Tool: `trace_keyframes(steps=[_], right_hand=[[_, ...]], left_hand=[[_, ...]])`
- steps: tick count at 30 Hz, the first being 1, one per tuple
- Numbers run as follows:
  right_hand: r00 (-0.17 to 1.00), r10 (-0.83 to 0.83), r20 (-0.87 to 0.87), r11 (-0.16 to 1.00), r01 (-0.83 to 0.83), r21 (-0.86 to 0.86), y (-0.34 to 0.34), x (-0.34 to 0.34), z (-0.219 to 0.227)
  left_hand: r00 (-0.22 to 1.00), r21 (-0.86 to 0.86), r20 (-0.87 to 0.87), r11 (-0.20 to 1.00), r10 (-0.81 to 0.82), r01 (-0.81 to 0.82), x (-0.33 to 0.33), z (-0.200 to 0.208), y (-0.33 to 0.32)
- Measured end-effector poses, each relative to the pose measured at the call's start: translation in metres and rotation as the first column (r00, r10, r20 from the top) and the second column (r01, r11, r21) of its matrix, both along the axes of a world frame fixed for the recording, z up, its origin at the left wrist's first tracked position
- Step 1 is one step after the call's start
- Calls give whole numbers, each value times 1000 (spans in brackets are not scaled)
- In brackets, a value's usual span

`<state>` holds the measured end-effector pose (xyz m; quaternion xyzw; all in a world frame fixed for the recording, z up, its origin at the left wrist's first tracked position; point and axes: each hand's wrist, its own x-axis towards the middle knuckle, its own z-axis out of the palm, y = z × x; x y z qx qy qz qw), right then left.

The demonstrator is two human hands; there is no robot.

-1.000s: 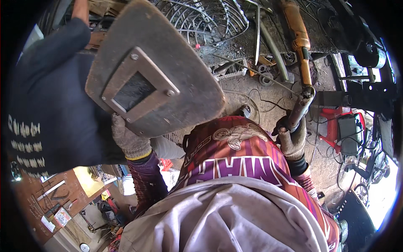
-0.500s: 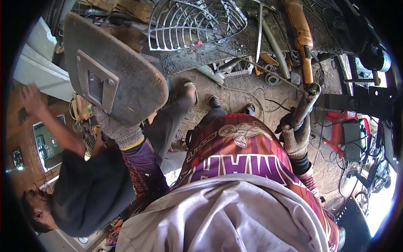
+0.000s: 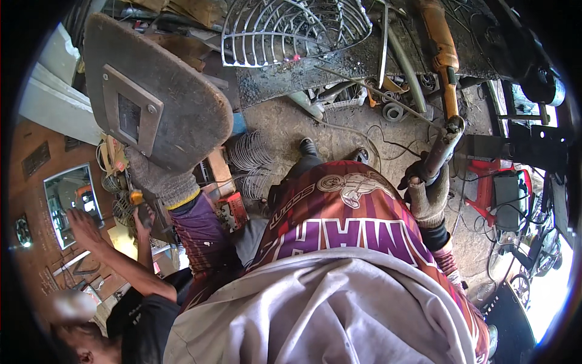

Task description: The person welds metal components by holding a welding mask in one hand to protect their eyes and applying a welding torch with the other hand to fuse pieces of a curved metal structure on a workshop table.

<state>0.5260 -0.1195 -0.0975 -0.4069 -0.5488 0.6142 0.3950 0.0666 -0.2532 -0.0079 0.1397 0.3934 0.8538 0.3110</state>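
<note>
One welding shield [image 3: 188, 106] is grasped by the left grip [image 3: 160, 179] and one rod holder [image 3: 442, 145] by the right grip [image 3: 426, 197]; the wire frame [image 3: 285, 30] is supported on the tabletop [image 3: 260, 85]. A preparatory step is suggested: shield to be raised, rod [image 3: 379, 95] to be aimed.

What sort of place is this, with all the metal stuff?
Probably a metal workshop where people weld. The left hand holds a dark face shield with a small window, the right hand grips a handle with a long thin rod, and a metal-bar grille sits on the grimy bench.
</note>
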Motion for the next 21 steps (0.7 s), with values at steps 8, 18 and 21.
trace_keyframes(steps=[8, 18, 21], right_hand=[[999, -31, 27, 999, 31, 20, -13, -38, 10], [977, -170, 129, 985, 171, -3, -51, -102, 18], [970, -215, 115, 974, 222, -53, -64, -120, 25]], left_hand=[[985, 122, 4, 978, -173, 171, -24, -13, 11], [705, -430, -699, 858, -118, -282, -105, -28, 33], [-350, 4, -863, 689, -363, -725, -144, -43, 25]])
